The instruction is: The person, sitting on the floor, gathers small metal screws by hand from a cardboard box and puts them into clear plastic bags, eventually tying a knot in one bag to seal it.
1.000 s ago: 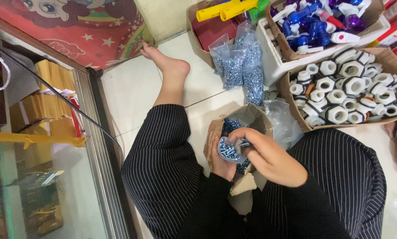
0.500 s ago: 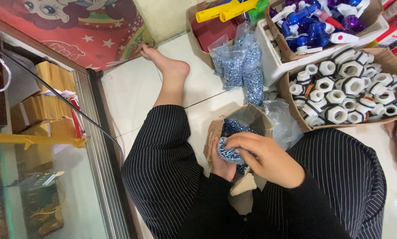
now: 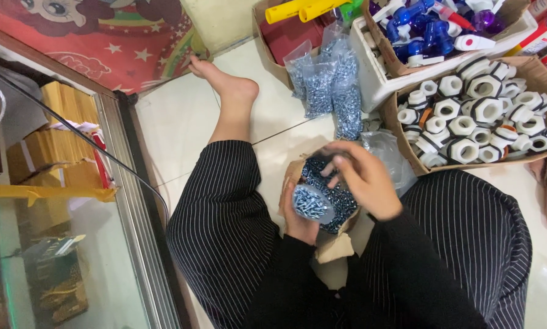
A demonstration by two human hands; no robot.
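Left hand (image 3: 299, 220) cups small bag of screws (image 3: 312, 203); right-hand fingers (image 3: 334, 172) just above.

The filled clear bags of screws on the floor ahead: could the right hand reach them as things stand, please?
Probably yes. The right hand is over the brown paper bag of screws, and the filled clear bags lie just beyond with only bare floor tile between.

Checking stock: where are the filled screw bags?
In the head view, the screw bags lean on the white box, upper centre, beyond the hands.
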